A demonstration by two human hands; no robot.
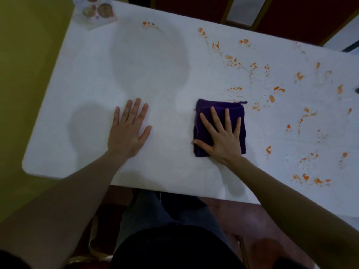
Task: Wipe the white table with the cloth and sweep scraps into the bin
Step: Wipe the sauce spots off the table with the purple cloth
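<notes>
A folded dark purple cloth point(202, 121) lies flat on the white table point(155, 78), a little right of centre. My right hand point(223, 136) presses on top of it, palm down, fingers spread. My left hand point(129, 131) rests flat on the bare table to the left, fingers apart, holding nothing. Orange scraps and smears point(277, 90) are scattered over the right half of the table, from the far edge down to the near edge. No bin is in view.
A printed card with food pictures point(95, 12) sits at the table's far left corner. The table's rounded left end meets a yellow-green floor point(23, 74). Dark red furniture point(291, 14) stands beyond the far edge. My legs are under the near edge.
</notes>
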